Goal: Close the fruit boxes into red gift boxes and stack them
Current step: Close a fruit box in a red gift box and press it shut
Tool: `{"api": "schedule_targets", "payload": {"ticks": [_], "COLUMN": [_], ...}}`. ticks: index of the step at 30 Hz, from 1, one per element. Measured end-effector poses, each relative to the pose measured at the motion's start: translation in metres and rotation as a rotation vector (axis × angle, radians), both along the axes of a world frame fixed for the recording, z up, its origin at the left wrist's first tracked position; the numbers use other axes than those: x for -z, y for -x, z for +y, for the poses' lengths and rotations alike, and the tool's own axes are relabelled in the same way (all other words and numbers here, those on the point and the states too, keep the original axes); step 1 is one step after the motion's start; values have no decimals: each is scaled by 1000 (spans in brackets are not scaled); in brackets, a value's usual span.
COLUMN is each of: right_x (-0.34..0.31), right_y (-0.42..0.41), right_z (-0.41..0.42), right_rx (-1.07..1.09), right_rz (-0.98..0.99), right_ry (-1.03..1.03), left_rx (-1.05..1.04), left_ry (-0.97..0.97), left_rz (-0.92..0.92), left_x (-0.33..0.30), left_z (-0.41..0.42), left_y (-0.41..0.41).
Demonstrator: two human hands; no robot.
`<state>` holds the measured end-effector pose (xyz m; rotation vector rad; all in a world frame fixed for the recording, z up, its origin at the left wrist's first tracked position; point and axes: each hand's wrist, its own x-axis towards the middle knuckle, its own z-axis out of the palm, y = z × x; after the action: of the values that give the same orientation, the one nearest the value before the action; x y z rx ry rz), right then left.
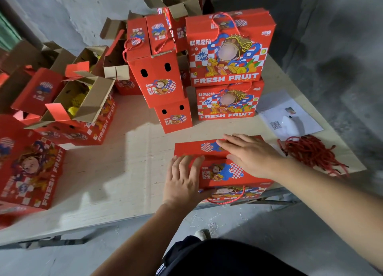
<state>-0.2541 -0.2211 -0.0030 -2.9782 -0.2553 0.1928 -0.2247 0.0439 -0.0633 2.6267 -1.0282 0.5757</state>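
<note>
A red gift box (223,172) stands at the table's near edge, its top flaps down and a red rope handle hanging over its front. My left hand (183,178) presses flat on the left part of its top. My right hand (250,153) lies flat across the far flap, fingers straight. Two closed "FRESH FRUIT" boxes (228,54) are stacked behind it, with another stack of two (163,83) to their left. An open box (83,114) showing yellow fruit netting sits at the left.
A closed red box (31,172) sits at the near left. More open boxes (35,85) crowd the far left. A bundle of red ropes (313,153) and a paper sheet (288,114) lie on the right of the pale table (128,172). Grey wall behind.
</note>
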Motion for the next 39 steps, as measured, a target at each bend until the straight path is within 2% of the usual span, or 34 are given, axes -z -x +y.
{"api": "schedule_targets", "payload": {"ticks": [6, 11, 14, 16, 18, 20, 22, 24, 25, 27, 28, 30, 33, 35, 36, 38, 39], "right_x": [22, 18, 23, 27, 27, 25, 27, 33, 35, 30, 31, 30, 15, 2, -5, -18, -22], "right_y": [11, 3, 13, 21, 26, 33, 43, 51, 53, 53, 51, 44, 33, 25, 22, 16, 13], "right_z": [16, -10, -12, 12, 37, 54, 65, 73, 75, 77, 77, 79, 84, 86, 89, 102, 111], "right_rx": [114, 54, 249, 451, 585, 673, 797, 902, 937, 989, 1010, 1041, 1030, 960, 884, 701, 614], "right_rz": [24, 176, 20, -128, -246, -217, 31, 189, 237, 353, 352, 132, -283, -419, -434, -356, -267], "right_ry": [32, -50, -11, 76, 103, -55, -451, -879, -1010, -1183, -1248, -1303, -1335, -1342, -1358, -1373, -1351], "left_rx": [35, 130, 176, 52, -257, -560, -593, -570, -583, -525, -509, -548, -442, -285, -195, -31, 20], "left_ry": [-230, -235, -364, -423, -231, 139, 453, 694, 790, 858, 853, 915, 1409, 1710, 1785, 1733, 1596], "left_rz": [208, 240, 292, 312, 432, 716, 1122, 1515, 1665, 1807, 1822, 1791, 1600, 1534, 1515, 1442, 1371], "left_x": [-8, -13, -26, -34, -37, -32, -19, -14, -15, -18, -22, -32, -50, -74, -88, -106, -112], "left_z": [-2, 6, 7, 9, 12, 6, -12, -26, -26, -21, -18, -15, -22, -29, -32, -39, -42], "left_y": [-7, -18, -49, -68, -75, -68, -50, -26, -17, -9, -9, -11, -23, -32, -35, -41, -42]}}
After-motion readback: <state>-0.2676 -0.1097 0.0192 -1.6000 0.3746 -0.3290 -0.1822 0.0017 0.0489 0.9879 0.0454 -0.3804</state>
